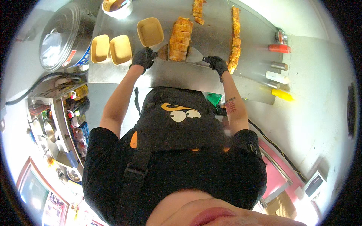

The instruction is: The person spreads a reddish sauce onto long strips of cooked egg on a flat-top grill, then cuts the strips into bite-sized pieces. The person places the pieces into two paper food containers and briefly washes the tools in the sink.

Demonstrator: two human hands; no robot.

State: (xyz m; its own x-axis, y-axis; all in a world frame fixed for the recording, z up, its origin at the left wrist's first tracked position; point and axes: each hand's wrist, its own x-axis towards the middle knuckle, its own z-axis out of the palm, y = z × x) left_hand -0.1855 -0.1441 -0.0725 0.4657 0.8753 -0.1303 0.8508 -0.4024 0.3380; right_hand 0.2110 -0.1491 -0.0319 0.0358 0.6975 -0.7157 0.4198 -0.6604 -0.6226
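Note:
My left hand point(144, 58), in a black glove, grips the handle of a metal scraper point(163, 52) at the left side of a block of cut, browned filled rolls point(180, 39). At the block's right side a broader metal scraper point(194, 54) rests low against it, its handle in my black-gloved right hand point(217, 65). The block lies on a steel griddle-like worktop point(210, 36). Just left of it stands an open kraft paper tray point(150, 32) with nothing in it. Two smaller kraft trays point(100, 49) stand side by side farther left.
Cut strips of the same food point(235, 39) lie to the right and at the top point(198, 12). A white tub point(117, 8) holds dark sauce. Left is a large metal pot point(60, 36). Red point(279, 49), white and yellow squeeze bottles point(282, 95) line the right edge.

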